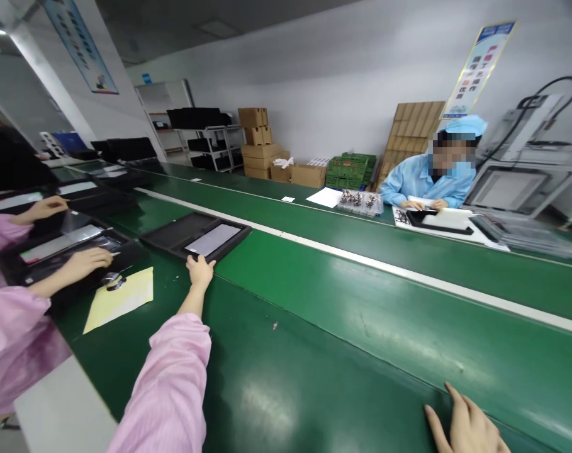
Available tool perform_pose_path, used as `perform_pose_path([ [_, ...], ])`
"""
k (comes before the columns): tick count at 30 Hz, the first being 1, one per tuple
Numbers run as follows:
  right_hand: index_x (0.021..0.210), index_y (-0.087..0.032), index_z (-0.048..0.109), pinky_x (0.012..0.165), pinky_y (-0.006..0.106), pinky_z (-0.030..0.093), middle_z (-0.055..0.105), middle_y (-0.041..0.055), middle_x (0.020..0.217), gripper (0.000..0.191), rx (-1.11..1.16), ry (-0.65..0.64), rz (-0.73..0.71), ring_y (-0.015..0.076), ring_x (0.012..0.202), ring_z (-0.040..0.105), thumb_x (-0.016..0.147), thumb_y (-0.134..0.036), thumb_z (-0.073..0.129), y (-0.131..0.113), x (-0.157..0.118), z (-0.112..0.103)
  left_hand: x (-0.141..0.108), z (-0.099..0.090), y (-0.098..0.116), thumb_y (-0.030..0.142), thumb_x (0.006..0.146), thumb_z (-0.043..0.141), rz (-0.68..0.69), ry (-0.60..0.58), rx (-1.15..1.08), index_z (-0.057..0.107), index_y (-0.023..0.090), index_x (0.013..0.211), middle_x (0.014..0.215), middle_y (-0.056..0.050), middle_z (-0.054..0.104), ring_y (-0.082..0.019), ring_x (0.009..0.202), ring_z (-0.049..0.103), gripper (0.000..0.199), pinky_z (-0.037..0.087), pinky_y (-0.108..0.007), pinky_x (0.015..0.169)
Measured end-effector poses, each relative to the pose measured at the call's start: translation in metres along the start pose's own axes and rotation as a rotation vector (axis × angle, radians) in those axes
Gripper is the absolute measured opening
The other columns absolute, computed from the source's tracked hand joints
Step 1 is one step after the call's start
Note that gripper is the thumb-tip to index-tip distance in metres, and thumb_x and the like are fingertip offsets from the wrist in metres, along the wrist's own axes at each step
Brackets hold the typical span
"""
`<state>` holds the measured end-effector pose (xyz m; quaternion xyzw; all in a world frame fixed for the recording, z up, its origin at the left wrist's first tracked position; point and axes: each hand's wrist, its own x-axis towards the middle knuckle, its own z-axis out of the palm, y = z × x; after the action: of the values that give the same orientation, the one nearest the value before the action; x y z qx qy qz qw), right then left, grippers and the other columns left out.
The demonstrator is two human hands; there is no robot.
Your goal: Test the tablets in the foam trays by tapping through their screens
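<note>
One left hand (201, 272) touches the near edge of a black tray (170, 235) left of centre, whether clamped I can't tell, apparently positioning it, which calls for steady contact, while the right hand (473, 426), lower right, spreads empty fingers.

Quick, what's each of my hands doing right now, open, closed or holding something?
Left hand: touching the tray; whether it's gripping can't be told.
Right hand: open, holding nothing visible.
</note>
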<state>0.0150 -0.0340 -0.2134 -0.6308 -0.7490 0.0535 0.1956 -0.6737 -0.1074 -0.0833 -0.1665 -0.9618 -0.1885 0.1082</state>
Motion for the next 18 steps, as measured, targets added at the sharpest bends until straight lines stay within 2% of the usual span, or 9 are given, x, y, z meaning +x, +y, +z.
perform_pose_path([
  [4, 0.134, -0.018, 0.056, 0.093, 0.058, 0.046, 0.061, 0.0202, 0.125, 0.073, -0.022, 0.027, -0.008, 0.0425, 0.114, 0.059, 0.089, -0.070, 0.030, -0.016, -0.005, -0.004, -0.029, 0.004, 0.014, 0.034, 0.099, 0.061, 0.100, -0.017, -0.013, 0.061, 0.011, 0.122, 0.150, -0.019, 0.047, -0.033, 0.131, 0.051, 0.033, 0.049, -0.047, 0.104],
  [8, 0.136, -0.016, 0.053, 0.098, 0.058, 0.042, 0.058, 0.0213, 0.128, 0.067, -0.029, 0.084, -0.003, 0.0403, 0.117, 0.056, 0.094, -0.060, 0.024, -0.041, -0.010, -0.017, -0.089, 0.001, 0.024, 0.038, 0.096, 0.059, 0.272, -0.065, -0.043, 0.066, 0.010, 0.109, 0.147, -0.022, 0.050, -0.039, 0.126, 0.051, 0.031, 0.048, -0.045, 0.101],
  [11, 0.135, -0.014, 0.052, 0.098, 0.056, 0.042, 0.055, 0.0225, 0.130, 0.063, -0.025, 0.093, -0.006, 0.0389, 0.119, 0.054, 0.095, -0.056, 0.026, -0.050, -0.008, -0.024, -0.150, -0.011, 0.028, 0.044, 0.091, 0.063, 0.417, -0.111, -0.061, 0.069, 0.012, 0.101, 0.130, -0.019, 0.061, -0.039, 0.115, 0.054, 0.034, 0.048, -0.047, 0.099],
  [14, 0.134, -0.015, 0.053, 0.099, 0.054, 0.041, 0.054, 0.0219, 0.130, 0.057, 0.027, 0.106, 0.006, 0.0370, 0.119, 0.052, 0.095, -0.051, 0.034, -0.050, -0.003, -0.028, -0.224, -0.027, 0.030, 0.047, 0.088, 0.065, 0.615, -0.169, -0.098, 0.072, 0.017, 0.095, 0.113, -0.014, 0.066, -0.035, 0.106, 0.055, 0.031, 0.047, -0.046, 0.101],
  [16, 0.133, -0.017, 0.054, 0.099, 0.053, 0.041, 0.055, 0.0207, 0.129, 0.052, 0.089, 0.118, 0.028, 0.0359, 0.118, 0.052, 0.092, -0.047, 0.041, -0.048, -0.001, -0.029, -0.278, -0.040, 0.031, 0.046, 0.089, 0.066, 0.806, -0.200, -0.123, 0.073, 0.020, 0.098, 0.110, -0.011, 0.066, -0.032, 0.103, 0.056, 0.028, 0.047, -0.045, 0.102],
  [18, 0.130, -0.019, 0.056, 0.100, 0.053, 0.040, 0.057, 0.0186, 0.126, 0.048, 0.181, 0.132, 0.053, 0.0347, 0.117, 0.051, 0.090, -0.043, 0.045, -0.046, 0.002, -0.032, -0.334, -0.052, 0.032, 0.039, 0.090, 0.068, 1.063, -0.173, -0.102, 0.072, 0.021, 0.106, 0.112, -0.011, 0.067, -0.032, 0.103, 0.058, 0.025, 0.051, -0.045, 0.097],
])
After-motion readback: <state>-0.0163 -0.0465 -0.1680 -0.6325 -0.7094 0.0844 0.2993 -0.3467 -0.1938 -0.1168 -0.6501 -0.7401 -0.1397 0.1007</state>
